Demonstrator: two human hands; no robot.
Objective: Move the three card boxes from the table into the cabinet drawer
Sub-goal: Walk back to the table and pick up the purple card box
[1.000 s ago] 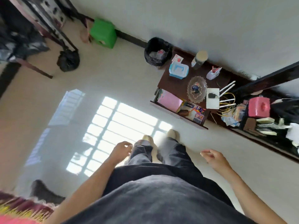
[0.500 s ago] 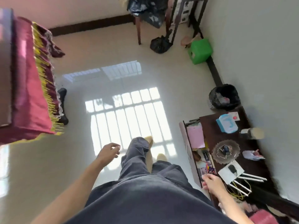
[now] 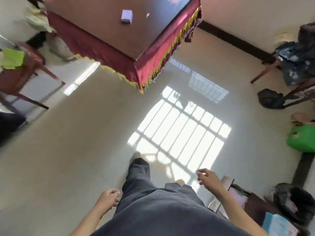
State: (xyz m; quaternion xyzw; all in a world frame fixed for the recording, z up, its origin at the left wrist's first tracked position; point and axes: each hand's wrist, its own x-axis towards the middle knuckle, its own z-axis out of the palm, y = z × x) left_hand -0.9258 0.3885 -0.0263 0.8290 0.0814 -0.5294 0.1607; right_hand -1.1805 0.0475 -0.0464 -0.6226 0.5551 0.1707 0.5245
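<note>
A pale card box [image 3: 126, 16] lies on the dark-topped table [image 3: 95, 23], which has a red, gold-fringed cloth and stands far ahead at the top of the view. The cabinet [image 3: 255, 206] with its open drawer sits at the lower right, close behind my right side. My left hand [image 3: 109, 200] hangs low by my thigh, fingers loosely curled around nothing. My right hand [image 3: 207, 178] is out in front of the cabinet, fingers apart and empty. I am walking across the floor; one foot [image 3: 136, 156] is ahead.
A wooden chair [image 3: 18, 79] with a yellow-green cloth stands at the left. At the right are a chair with dark bags [image 3: 296, 65], a black bag [image 3: 270, 98] on the floor, a green stool [image 3: 302, 141] and a black bin [image 3: 293, 203]. Sunlit open floor lies between me and the table.
My view has swung left, away from the cabinet toward the table, which now lies ahead. My right hand has left the drawer area. Both hands stay empty.
</note>
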